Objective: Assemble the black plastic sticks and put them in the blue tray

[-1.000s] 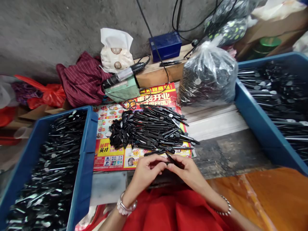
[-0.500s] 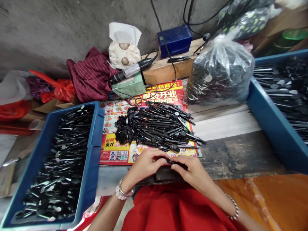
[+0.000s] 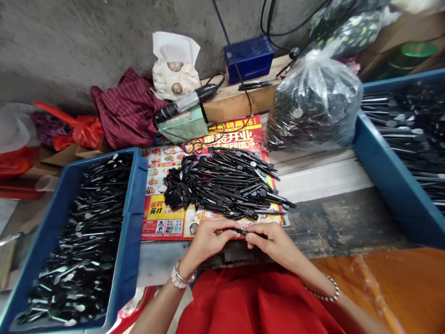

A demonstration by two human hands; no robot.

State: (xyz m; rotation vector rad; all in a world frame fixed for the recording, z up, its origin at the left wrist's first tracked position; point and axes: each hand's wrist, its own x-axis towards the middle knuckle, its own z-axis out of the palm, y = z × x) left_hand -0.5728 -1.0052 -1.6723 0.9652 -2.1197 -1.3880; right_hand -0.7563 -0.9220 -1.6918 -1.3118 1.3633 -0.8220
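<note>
My left hand (image 3: 209, 241) and my right hand (image 3: 274, 242) meet just in front of the pile, fingertips closed on one slim black hair clip (image 3: 240, 231). The left thumb and fingers pinch one end, while the right ones hold the other; most of the clip is hidden by the fingers. Beyond them a heap of long, pointed black hair clips (image 3: 225, 185) lies on a printed flyer (image 3: 163, 227). Their tapered ends mostly point right, and a denser bunch of flat black pieces (image 3: 179, 188) sits at the left of the heap.
Blue bins full of black clips stand at left (image 3: 134, 232) and right (image 3: 382, 160). Behind lie a tied plastic bag (image 3: 313, 111), a handheld electric tool (image 3: 187, 102) on a pale green box (image 3: 184, 127), a tissue pack (image 3: 175, 69) and a dark blue box (image 3: 249, 58).
My right fingers have shifted and curled closer round the clip; less of it shows at their side. The whole view has drifted slightly. The heap looks unchanged.
</note>
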